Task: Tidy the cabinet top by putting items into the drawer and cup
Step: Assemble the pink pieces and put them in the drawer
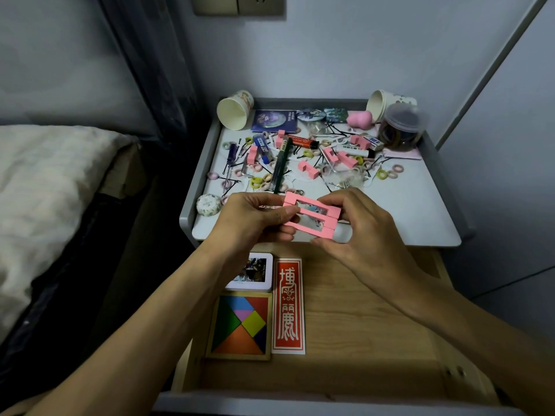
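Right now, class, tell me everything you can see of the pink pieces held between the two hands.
The pink pieces are matte, square-edged bars, foam or painted wood by look, joined into a flat frame with two rectangular openings. The frame is held tilted over the front edge of the cabinet top. The left hand pinches its left end, the right hand its right end; nothing else touches it.

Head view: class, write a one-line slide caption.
Left hand and right hand hold pink blocks before the cluttered cabinet top, drawer open below.
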